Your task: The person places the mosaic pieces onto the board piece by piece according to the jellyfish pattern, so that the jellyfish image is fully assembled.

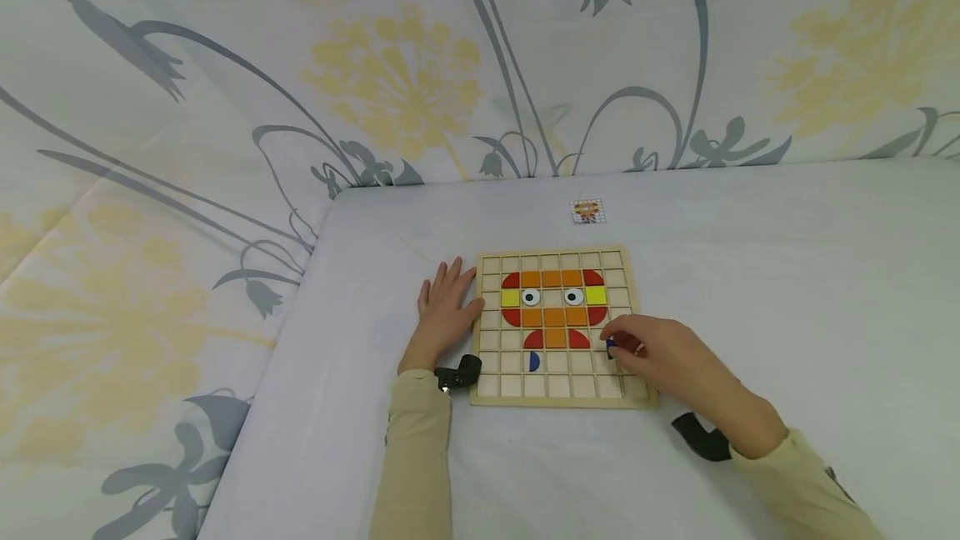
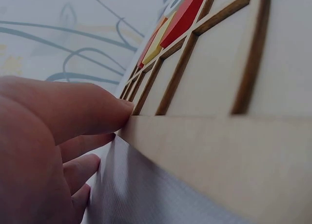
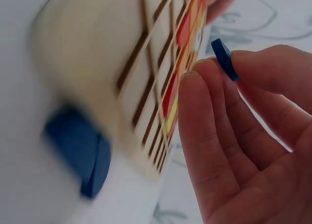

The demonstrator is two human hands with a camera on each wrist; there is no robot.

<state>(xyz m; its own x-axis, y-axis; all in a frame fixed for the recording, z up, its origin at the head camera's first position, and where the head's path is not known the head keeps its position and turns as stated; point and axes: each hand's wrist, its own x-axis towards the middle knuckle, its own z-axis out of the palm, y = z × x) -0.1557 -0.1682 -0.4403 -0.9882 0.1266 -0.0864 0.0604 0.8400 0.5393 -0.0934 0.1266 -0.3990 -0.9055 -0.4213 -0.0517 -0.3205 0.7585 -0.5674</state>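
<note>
My right hand (image 1: 663,357) pinches a small blue tile (image 3: 224,59) between thumb and fingers. It holds the tile above the right part of a wooden grid board (image 1: 555,402). My left hand (image 1: 444,319) lies at the board's left edge, fingers extended; in the left wrist view its thumb (image 2: 114,112) touches the rim. Red, orange and yellow tiles and two eye tiles (image 1: 573,297) form a face-like pattern in the grid. Below them sits a blue half-round tile (image 1: 534,362). Blurred blue pieces (image 3: 78,141) lie beside the board in the right wrist view.
A small picture card (image 1: 587,211) with a similar pattern lies beyond the board on the white cloth (image 1: 360,340). Floral fabric (image 1: 450,65) rises behind and at the left. Black devices (image 1: 459,373) are worn on both wrists.
</note>
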